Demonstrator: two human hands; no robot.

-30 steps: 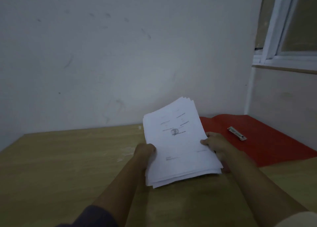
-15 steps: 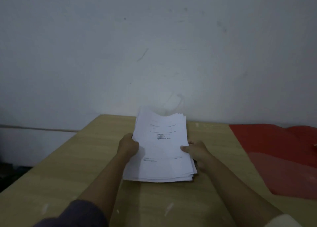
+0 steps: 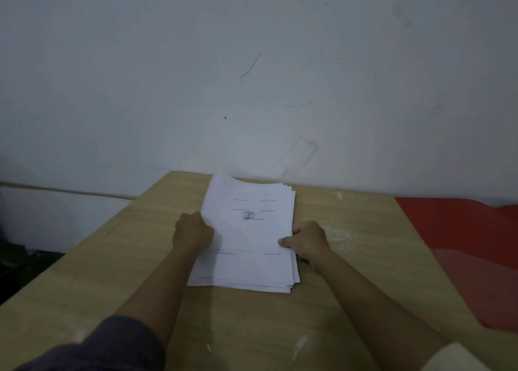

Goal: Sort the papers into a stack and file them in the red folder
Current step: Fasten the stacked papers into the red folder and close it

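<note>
**Q:** What is nearest to you?

**A:** My two forearms reach forward over a pale wooden table (image 3: pixel 84 272). My left hand (image 3: pixel 192 231) is curled around the left edge of a stack of white papers (image 3: pixel 249 238). My right hand (image 3: pixel 308 241) clamps the right edge, thumb on the top sheet.

**Q:** Where are the papers?

**A:** Lying on the table between my hands, edges slightly uneven. The top page carries faint print and a small round stamp.

**Q:** And beyond?

**A:** The red folder (image 3: pixel 473 247) lies open, well apart to my right. Behind stands a scuffed white wall (image 3: pixel 252 76).
</note>
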